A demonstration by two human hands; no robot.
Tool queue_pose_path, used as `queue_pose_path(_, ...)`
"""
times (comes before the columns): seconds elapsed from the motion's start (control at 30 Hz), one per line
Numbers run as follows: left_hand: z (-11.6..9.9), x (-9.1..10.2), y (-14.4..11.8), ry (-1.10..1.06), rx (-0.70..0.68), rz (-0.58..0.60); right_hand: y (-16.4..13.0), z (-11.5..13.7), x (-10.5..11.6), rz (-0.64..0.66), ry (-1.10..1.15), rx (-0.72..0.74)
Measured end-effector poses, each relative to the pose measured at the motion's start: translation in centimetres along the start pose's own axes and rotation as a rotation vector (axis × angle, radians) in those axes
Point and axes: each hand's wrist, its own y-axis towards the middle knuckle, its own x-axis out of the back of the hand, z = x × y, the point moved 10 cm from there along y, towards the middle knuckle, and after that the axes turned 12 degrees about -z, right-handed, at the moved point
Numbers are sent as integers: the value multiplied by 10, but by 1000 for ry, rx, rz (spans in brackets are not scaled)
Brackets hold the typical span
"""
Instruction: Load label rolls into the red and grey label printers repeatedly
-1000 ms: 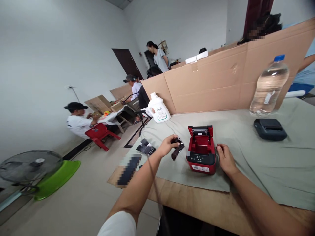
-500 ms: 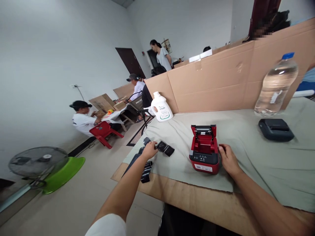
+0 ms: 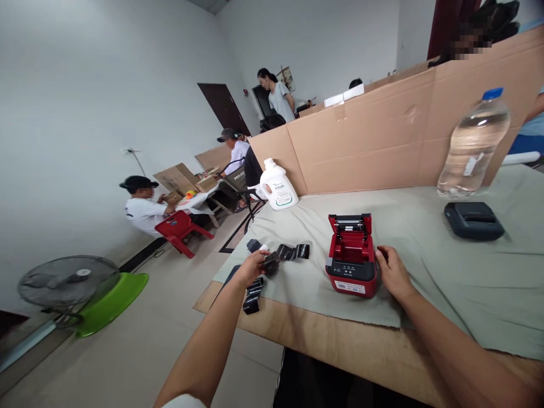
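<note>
My left hand (image 3: pixel 254 267) is closed on a black glossy strip (image 3: pixel 272 263), blurred near my fingertips. More of the glossy black strip (image 3: pixel 293 252) lies curled on the cloth just beyond. Another shiny black roll (image 3: pixel 254 296) and a dark piece (image 3: pixel 254 245) lie beside my left hand. A red and black label printer (image 3: pixel 351 280) stands with its lid raised, showing a red hollow inside. Against its right side rests my right hand (image 3: pixel 393 273), fingers loosely bent and apart, the lower ones partly hidden.
Grey-green cloth (image 3: pixel 425 277) covers the wooden table (image 3: pixel 335 334). A white jug (image 3: pixel 279 186), a large water bottle (image 3: pixel 474 147) and a black device (image 3: pixel 474 221) stand before the cardboard partition (image 3: pixel 361 147). Several people are beyond; a fan (image 3: pixel 68 283) is at left.
My left hand has shifted slightly down, bringing a blurred black piece near its fingertips. The curled strip now extends farther right. My right hand stays beside the printer.
</note>
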Motion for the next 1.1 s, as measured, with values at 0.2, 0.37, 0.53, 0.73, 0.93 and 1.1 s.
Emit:
queue_pose_path(0.2, -61, -75, -69, -597, 132, 554, 0, -1, -1, -3, 2, 4)
queue_pose_path(0.37, -131, -121, -113, -589, -48, 822, -1, 1, -1, 3, 7, 0)
queue_pose_path(0.53, -190, -152, -105, -323, -461, 653, -1, 3, 1, 7, -2, -13)
queue_pose_path(0.73, -210, -189, -102, 450, -827, 382, 0, 1, 0, 18, 15, -23)
queue_pose_path(0.93, -207, -192, -94, 489, -885, 331, 1, 1, 1, -8, 7, -2)
queue_pose_path(1.1, -211, -198, -93, 259, -968, 352, 1, 13, 6, -25, 47, 69)
